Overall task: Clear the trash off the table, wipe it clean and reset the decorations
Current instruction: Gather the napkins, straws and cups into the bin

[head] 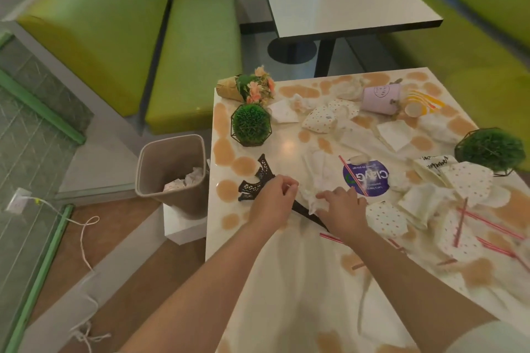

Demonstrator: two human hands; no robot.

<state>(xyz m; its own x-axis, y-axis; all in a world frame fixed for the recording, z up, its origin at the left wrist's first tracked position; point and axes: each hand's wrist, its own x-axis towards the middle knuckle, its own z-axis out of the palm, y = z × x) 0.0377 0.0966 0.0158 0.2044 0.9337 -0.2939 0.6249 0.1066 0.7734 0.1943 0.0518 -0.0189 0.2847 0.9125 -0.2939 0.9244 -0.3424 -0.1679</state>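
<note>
Both hands work at one crumpled napkin (311,198): the left hand (272,202) pinches its edge, the right hand (342,209) grips its other side. Under them lies a toppled black tower ornament (258,180). Left of the left hand stands a trash bin (172,169); wrappers (384,218) and straws (459,223) lie right of the right hand.

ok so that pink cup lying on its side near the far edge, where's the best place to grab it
Grip the pink cup round its middle, coming down from above with fingers over one side wall and thumb over the other. It lies tipped over with its round wall facing up. Crumpled napkins crowd its left end and a smaller paper cup sits by its right end, so above looks the clearest approach.
</note>
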